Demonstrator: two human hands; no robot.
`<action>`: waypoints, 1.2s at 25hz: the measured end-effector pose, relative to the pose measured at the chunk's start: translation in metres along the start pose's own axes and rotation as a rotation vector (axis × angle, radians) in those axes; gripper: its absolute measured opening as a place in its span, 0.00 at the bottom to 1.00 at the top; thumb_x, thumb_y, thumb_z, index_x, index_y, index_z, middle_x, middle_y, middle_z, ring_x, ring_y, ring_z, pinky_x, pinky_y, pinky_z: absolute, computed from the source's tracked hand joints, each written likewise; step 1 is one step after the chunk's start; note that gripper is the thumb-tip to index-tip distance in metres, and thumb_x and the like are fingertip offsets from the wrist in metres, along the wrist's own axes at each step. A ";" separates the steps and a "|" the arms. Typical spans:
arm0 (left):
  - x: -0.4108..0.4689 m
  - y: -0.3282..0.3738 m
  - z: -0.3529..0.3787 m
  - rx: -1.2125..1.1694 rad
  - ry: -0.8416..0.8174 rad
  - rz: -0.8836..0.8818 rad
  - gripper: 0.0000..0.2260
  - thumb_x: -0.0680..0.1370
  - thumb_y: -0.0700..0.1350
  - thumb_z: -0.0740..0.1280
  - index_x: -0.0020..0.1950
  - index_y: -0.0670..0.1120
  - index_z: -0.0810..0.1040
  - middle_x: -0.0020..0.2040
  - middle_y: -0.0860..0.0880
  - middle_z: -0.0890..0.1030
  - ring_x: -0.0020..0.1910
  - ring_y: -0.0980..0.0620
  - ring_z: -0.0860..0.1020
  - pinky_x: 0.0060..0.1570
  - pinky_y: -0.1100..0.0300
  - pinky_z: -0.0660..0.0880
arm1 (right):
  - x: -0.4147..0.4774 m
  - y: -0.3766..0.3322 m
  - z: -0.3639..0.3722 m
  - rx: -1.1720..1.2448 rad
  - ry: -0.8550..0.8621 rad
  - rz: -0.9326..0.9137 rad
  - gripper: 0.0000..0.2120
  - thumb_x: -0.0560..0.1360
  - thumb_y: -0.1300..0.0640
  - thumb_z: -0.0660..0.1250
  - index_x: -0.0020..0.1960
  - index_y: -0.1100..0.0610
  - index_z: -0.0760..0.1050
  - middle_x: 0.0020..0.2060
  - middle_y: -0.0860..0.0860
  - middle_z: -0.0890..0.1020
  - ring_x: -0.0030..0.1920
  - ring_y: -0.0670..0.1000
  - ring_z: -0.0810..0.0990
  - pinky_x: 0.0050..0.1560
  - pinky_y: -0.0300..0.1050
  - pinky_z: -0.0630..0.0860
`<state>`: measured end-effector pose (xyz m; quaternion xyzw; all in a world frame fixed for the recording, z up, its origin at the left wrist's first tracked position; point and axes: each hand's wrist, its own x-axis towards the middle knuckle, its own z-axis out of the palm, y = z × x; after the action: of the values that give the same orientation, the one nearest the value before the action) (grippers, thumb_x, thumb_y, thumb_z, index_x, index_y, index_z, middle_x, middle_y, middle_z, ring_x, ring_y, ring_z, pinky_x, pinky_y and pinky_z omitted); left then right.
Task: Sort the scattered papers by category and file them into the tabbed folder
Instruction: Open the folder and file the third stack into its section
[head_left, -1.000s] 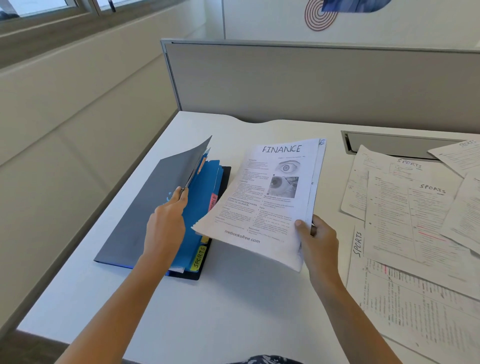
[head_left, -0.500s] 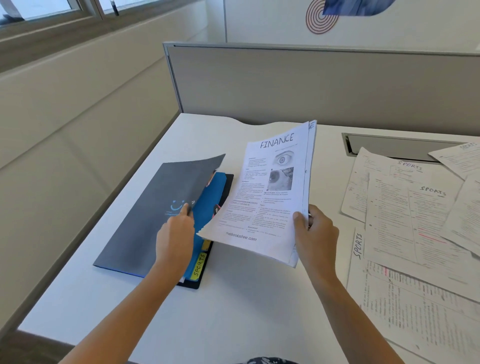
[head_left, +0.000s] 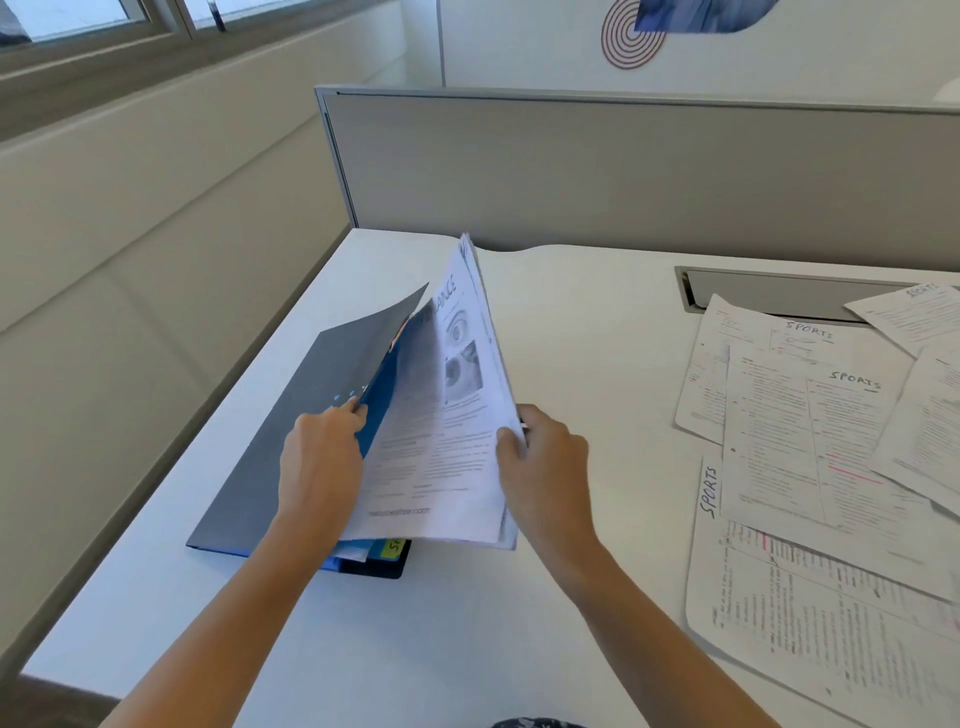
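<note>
Over folder (head_left: 387, 566): right grip (head_left: 545, 462) holds finance papers (head_left: 441, 441), left grip (head_left: 319, 457) cover (head_left: 311, 395); SPORTS sheets (head_left: 810, 447) beside.

A white worktop (head_left: 571, 322) with a wavy far edge stands against a grey partition screen (head_left: 623, 171); on its left part, near the left edge, lies a tabbed folder (head_left: 270, 457) with grey cover and blue dividers; on the right lie loose SPORTS sheets (head_left: 810, 441), overlapping one another; one covers a corner of a recessed grey cable hatch (head_left: 779, 291)

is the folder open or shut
Open: the left hand holds its grey cover lifted off the blue dividers; the right hand holds finance papers over them.
</note>
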<state>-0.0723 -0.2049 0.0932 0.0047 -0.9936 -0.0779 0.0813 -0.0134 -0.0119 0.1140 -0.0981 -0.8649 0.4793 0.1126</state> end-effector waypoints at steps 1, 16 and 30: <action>-0.001 0.001 -0.001 -0.020 -0.001 -0.010 0.21 0.78 0.31 0.57 0.65 0.47 0.77 0.33 0.47 0.71 0.25 0.52 0.65 0.24 0.63 0.58 | 0.003 -0.004 0.004 -0.007 -0.041 0.012 0.09 0.77 0.63 0.57 0.38 0.57 0.70 0.27 0.50 0.70 0.29 0.49 0.64 0.26 0.33 0.65; -0.009 0.017 -0.014 -0.147 0.006 -0.009 0.16 0.78 0.33 0.60 0.62 0.44 0.80 0.46 0.40 0.83 0.40 0.42 0.80 0.43 0.52 0.78 | 0.012 -0.020 0.112 0.100 -0.415 0.122 0.12 0.80 0.59 0.56 0.56 0.66 0.71 0.53 0.62 0.79 0.53 0.61 0.78 0.47 0.47 0.73; -0.028 0.050 0.027 -0.015 -0.119 -0.001 0.13 0.80 0.43 0.58 0.59 0.53 0.79 0.43 0.48 0.81 0.36 0.48 0.77 0.32 0.59 0.69 | 0.014 0.069 -0.073 0.365 0.143 0.232 0.08 0.80 0.63 0.57 0.53 0.57 0.74 0.38 0.57 0.83 0.31 0.57 0.83 0.35 0.50 0.81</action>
<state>-0.0491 -0.1503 0.0703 0.0000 -0.9961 -0.0858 0.0219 -0.0015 0.0866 0.0941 -0.2088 -0.7365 0.6294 0.1336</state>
